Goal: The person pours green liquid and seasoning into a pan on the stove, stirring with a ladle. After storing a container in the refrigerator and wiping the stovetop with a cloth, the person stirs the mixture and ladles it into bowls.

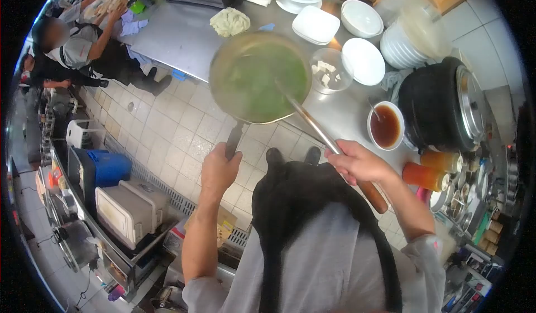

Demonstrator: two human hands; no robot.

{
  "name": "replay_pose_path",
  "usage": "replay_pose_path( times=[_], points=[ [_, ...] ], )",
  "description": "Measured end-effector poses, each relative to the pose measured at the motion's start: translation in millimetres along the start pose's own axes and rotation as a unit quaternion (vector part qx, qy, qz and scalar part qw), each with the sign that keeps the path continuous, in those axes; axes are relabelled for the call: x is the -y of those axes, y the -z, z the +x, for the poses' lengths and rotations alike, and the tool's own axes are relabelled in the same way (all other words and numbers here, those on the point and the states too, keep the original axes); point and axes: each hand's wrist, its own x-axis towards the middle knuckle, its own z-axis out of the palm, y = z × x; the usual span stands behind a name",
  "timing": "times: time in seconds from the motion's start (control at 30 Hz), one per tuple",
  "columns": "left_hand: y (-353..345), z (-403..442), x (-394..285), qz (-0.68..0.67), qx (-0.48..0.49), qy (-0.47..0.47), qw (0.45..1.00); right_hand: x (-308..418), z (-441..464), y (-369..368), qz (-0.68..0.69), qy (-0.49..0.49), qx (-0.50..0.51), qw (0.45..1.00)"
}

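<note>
My left hand (220, 169) is closed round the dark handle of a wide pan (220, 98), which I hold up by the steel counter's edge. Green, steaming liquid (259, 73) fills much of the pan. In my right hand (360, 162) is a ladle (312, 124) with a metal shaft and a brown wooden grip. Its far end dips into the green liquid, so its bowl is hidden. Just right of the pan, a clear bowl (330, 87) holds several white cubes. A white bowl of red-brown sauce (385, 125) with a spoon in it stands nearer my right hand.
White bowls (362, 19) and dishes (316, 24) stand along the counter (184, 39), with a crumpled cloth (229, 22). A black lidded pot (430, 104) is at the right. Across the tiled floor (167, 118), another person (84, 48) works at the counter's far left.
</note>
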Motion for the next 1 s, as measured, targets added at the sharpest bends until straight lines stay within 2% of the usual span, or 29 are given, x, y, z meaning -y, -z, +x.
replay_pose_path(
  times=[0.03, 0.1, 0.23, 0.37, 0.43, 0.77, 0.93, 1.0],
  points=[
    [-2.0, -0.6, -1.7, 0.001, 0.0, -0.002, 1.0, 0.9, -4.7, 0.9, 0.001, 0.001, -0.001, 1.0],
    [-6.6, -3.9, -4.6, 0.013, -0.007, 0.024, 1.0, 6.4, -18.4, 1.8, 0.113, -0.065, 0.044, 0.991],
    [-10.9, -13.5, -12.2, -0.002, -0.017, 0.046, 0.999, 5.9, -32.1, 12.2, 0.17, -0.101, 0.084, 0.977],
    [-16.3, -20.8, -14.2, -0.018, -0.017, 0.056, 0.998, 4.1, -38.6, 21.0, 0.284, -0.112, 0.117, 0.945],
    [-19.8, -21.9, -15.6, -0.031, -0.018, 0.058, 0.998, 3.2, -41.3, 23.2, 0.371, -0.123, 0.157, 0.907],
    [-22.2, -26.6, -17.0, -0.021, -0.003, 0.037, 0.999, 4.9, -79.2, 18.2, 0.45, -0.075, 0.152, 0.877],
    [-18.5, -23.2, -19.3, -0.013, 0.013, 0.029, 0.999, 7.7, -91.2, 13.8, 0.388, -0.054, 0.074, 0.917],
    [-17.9, -21.1, -18.8, -0.021, 0.005, 0.006, 1.0, 8.5, -92.1, 10.9, 0.395, -0.055, 0.056, 0.915]
  ],
)
